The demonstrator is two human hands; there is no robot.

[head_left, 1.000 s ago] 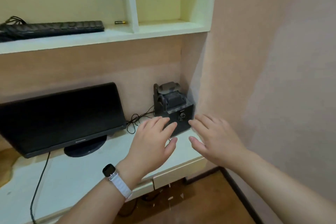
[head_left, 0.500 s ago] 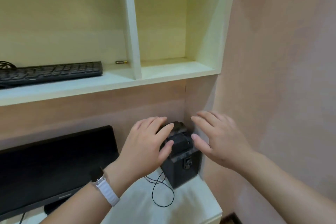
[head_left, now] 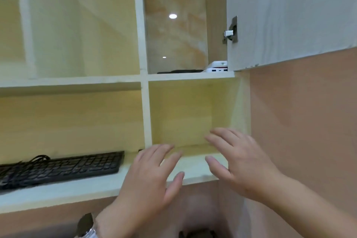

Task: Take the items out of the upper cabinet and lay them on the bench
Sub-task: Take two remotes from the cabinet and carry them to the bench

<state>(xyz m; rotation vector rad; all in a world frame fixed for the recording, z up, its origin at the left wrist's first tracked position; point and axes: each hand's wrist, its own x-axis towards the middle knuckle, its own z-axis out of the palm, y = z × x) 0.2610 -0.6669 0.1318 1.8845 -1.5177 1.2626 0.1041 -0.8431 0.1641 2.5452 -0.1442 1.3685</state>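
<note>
The upper cabinet (head_left: 190, 76) is open at the top middle, its door (head_left: 286, 15) swung out to the right. On its floor lie a white box-like item with a red stripe (head_left: 217, 66) and a flat black item (head_left: 179, 71) to its left; only their front edges show. My left hand (head_left: 152, 177) and my right hand (head_left: 235, 160) are raised in front of the empty cubby (head_left: 189, 114) below the cabinet. Both hands have fingers spread and hold nothing.
A black keyboard with a bundled cable (head_left: 59, 166) lies on the lower shelf (head_left: 58, 191) at the left. A black device (head_left: 199, 234) peeks in at the bottom edge. A metal hinge (head_left: 230, 31) sits on the open door. A plain wall fills the right side.
The view has tilted up from the desk and monitor to the shelves and open cabinet. Both hands have risen from the black device to the cubby's height, still empty.
</note>
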